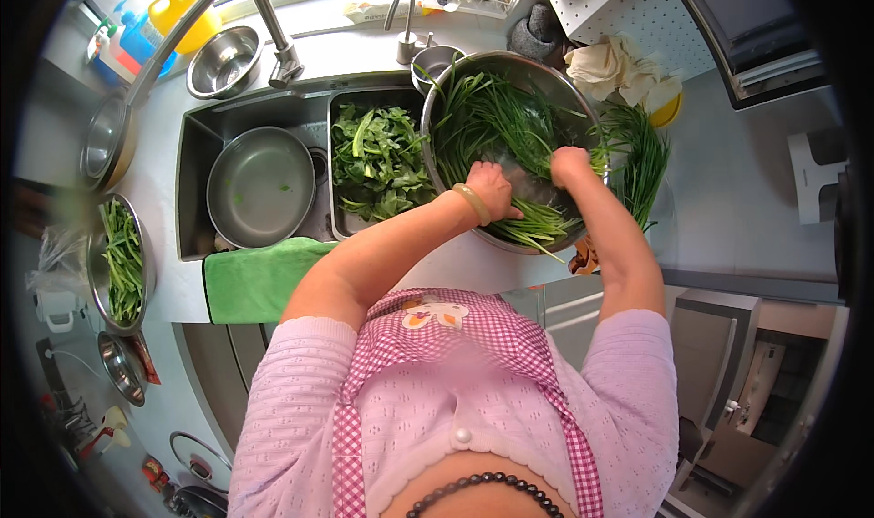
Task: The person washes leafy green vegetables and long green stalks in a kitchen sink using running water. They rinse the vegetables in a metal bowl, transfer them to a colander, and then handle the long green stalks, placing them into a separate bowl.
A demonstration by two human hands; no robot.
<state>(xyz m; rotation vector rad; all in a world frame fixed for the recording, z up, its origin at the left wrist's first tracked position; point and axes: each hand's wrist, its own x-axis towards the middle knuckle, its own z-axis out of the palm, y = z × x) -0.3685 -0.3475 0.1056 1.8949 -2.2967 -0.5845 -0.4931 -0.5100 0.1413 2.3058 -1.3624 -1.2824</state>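
A large stainless steel bowl (pixel 429 142) holds water and many long green garlic chives (pixel 498 101). My right hand (pixel 571 166) is closed around a bunch of the chives inside it; pale stalk ends stick out past the fist. My left hand (pixel 489 189), with a bangle at the wrist, is down in the bowl against the chives. Its thumb points to the right and its fingertips are hidden, so its grip does not show. Below the hands, more chive stalks (pixel 536 224) lean on the near rim. Another pile of chives (pixel 638 163) lies right of the bowl.
Left of the bowl, a rectangular metal tray (pixel 332 176) of leafy greens (pixel 379 156) sits in the sink beside a round pan (pixel 261 187). A green towel (pixel 263 279) hangs over the front edge. A faucet (pixel 287 64) rises behind. Cut greens fill a bowl (pixel 147 265) at far left.
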